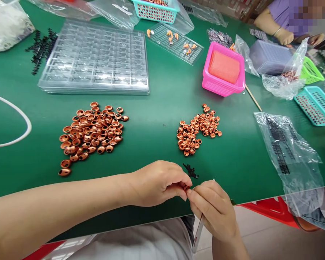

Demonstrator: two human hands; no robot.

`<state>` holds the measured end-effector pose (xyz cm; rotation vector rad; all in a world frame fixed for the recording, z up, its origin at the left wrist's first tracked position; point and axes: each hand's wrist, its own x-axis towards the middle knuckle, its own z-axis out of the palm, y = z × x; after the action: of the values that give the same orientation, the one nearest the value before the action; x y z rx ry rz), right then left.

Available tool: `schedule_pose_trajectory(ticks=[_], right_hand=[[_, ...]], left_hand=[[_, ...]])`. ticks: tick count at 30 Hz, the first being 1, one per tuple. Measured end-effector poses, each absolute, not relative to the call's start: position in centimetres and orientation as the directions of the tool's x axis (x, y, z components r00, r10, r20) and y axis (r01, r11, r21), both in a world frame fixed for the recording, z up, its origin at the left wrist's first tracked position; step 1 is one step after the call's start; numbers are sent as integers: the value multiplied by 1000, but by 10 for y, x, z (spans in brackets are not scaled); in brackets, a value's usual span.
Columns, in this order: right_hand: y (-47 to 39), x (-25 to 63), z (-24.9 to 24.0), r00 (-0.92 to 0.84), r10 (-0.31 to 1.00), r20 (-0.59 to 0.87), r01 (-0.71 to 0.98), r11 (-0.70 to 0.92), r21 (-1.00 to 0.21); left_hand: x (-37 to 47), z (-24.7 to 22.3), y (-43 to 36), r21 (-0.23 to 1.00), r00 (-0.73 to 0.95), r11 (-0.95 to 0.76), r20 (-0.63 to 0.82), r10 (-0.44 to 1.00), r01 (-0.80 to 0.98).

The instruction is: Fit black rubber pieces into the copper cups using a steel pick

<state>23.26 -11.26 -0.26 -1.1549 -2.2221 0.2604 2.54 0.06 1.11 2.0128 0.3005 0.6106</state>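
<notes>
Near the table's front edge, my left hand (165, 182) pinches a small copper-coloured piece (186, 188) between thumb and fingers. My right hand (212, 206) meets it from the right, its fingertips against the same piece. A thin metal tool (197, 234) sticks out below my right hand, held in its fingers. Just beyond the hands lies a little cluster of black parts (191, 170). Behind that is a pile of small copper-coloured pieces (189, 135). A pile of larger copper-coloured rings (93, 130) spreads over the table to the left.
Stacked clear trays (94, 57) lie at the back left, a pink basket (223, 86) with a red-orange block at the back right. A plastic bag (300, 162) of black parts hangs over the right edge. Another person's hand (285, 37) is at the far right.
</notes>
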Motion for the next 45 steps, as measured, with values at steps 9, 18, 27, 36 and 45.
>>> schedule_pose_trajectory(ticks=[9, 18, 27, 36, 45], right_hand=[[-117, 237, -10, -477, 770, 424, 678, 629, -380], [-114, 234, -6, -500, 751, 431, 650, 655, -386], [-113, 233, -3, -546, 747, 379, 621, 665, -415], [-107, 232, -4, -567, 735, 372, 633, 678, -375], [-104, 224, 0, -364, 799, 478, 669, 582, -463]], left_hand=[[23, 13, -1, 879, 844, -476, 271, 463, -21], [24, 15, -4, 922, 833, -387, 201, 516, 17], [23, 14, -5, 933, 841, -360, 190, 506, 5], [23, 13, -4, 937, 845, -347, 159, 510, 34], [27, 20, 3, 986, 841, -21, -129, 525, 164]])
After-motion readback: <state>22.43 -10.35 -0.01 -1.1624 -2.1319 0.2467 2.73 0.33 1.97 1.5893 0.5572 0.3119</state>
